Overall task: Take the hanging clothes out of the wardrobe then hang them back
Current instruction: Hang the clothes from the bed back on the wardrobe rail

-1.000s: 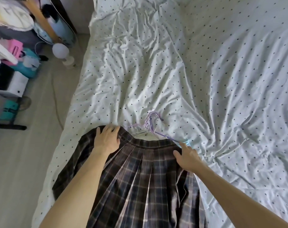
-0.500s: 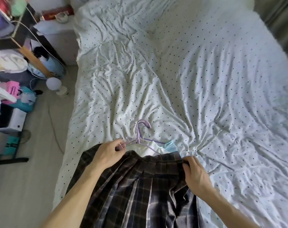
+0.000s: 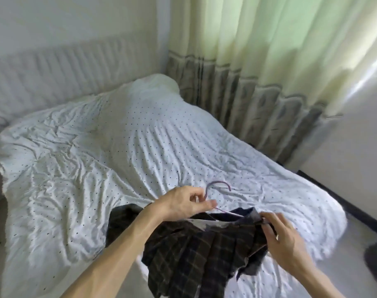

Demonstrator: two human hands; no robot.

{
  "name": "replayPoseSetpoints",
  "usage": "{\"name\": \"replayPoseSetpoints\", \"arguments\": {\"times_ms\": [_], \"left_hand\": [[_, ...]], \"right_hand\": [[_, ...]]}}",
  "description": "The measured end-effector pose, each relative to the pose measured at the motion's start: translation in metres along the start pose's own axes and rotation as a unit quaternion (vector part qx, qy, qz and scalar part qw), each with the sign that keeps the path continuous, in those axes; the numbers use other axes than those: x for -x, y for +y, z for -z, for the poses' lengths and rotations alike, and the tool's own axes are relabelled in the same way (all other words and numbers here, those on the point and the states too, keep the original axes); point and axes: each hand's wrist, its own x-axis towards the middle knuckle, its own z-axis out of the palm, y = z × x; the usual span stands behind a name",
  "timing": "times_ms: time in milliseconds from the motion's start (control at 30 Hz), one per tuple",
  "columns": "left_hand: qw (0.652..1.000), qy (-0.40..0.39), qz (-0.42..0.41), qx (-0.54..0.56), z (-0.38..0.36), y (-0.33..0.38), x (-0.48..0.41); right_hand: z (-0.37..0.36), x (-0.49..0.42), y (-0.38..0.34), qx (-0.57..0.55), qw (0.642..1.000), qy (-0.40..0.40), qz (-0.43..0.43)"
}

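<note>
Left grip (image 3: 183, 203): thumb and forefinger pinched on the neck of the hanger (image 3: 218, 183), just under the purple hook; other fingers loosely curled, holding nothing else

Right grip (image 3: 284, 239): fingers curled round the right end of the waistband, close to the tip of the hanger's right arm

Skirt (image 3: 194, 252): dark plaid, pleated, lower centre of frame. Waistband is raised between the two hands and the pleats fall toward the bottom edge. Its left corner lies on the bed (image 3: 86, 160). A pale strip shows along the inside of the waistband. Cannot tell whether the band is fastened to the hanger or only held against it

Step in hand, as I judge it: seating the skirt on the hanger and lifting it off the bed, ready to go back on the rail. Wardrobe not in view

To do it well:
- keep the hanger bar level from the neck
- right hand draws the band taut along the bar
- check both ends are caught before that hand lets go
- leave the hook free, and raise the hem clear of the sheet

Curtain (image 3: 269, 67) upper right
</note>
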Motion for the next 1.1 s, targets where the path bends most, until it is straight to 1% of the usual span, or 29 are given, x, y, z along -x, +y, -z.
{"name": "replayPoseSetpoints", "arguments": {"times_ms": [133,233,367,433,500,567,633,700,800,867,933,1000,1100], "left_hand": [[0.997,-0.003,-0.061,-0.043,-0.068,0.105,-0.044],[0.993,-0.018,-0.088,-0.075,-0.132,0.182,-0.071],[0.982,-0.08,-0.14,-0.098,-0.221,0.281,-0.086],[0.977,-0.119,-0.162,-0.07,-0.262,0.317,-0.092],[0.97,-0.163,-0.178,-0.001,-0.302,0.349,-0.094],[0.963,-0.187,-0.19,0.042,-0.341,0.378,-0.095],[0.958,-0.212,-0.17,0.086,-0.38,0.404,-0.097],[0.95,-0.248,-0.123,0.143,-0.419,0.428,-0.097],[0.923,-0.33,-0.082,0.178,-0.476,0.453,-0.089],[0.9,-0.402,-0.094,0.142,-0.511,0.465,-0.079],[0.883,-0.445,-0.126,0.081,-0.546,0.476,-0.069],[0.866,-0.473,-0.15,0.054,-0.582,0.489,-0.058],[0.845,-0.5,-0.189,0.034,-0.629,0.508,-0.04]], "right_hand": [[0.084,0.044,0.065,0.066,0.994,0.089,0.009],[0.133,0.081,0.113,0.106,0.985,0.135,-0.031],[0.195,0.126,0.186,0.14,0.955,0.244,-0.092],[0.224,0.147,0.221,0.155,0.94,0.27,-0.141],[0.249,0.17,0.252,0.16,0.922,0.288,-0.205],[0.27,0.195,0.273,0.148,0.905,0.302,-0.261],[0.283,0.223,0.285,0.109,0.897,0.316,-0.289],[0.287,0.253,0.293,0.045,0.897,0.308,-0.315],[0.287,0.299,0.296,-0.035,0.902,0.228,-0.366],[0.286,0.325,0.292,-0.084,0.898,0.168,-0.397],[0.282,0.345,0.287,-0.115,0.883,0.138,-0.433],[0.279,0.363,0.286,-0.106,0.858,0.149,-0.48],[0.283,0.387,0.297,-0.046,0.823,0.195,-0.532]]}}
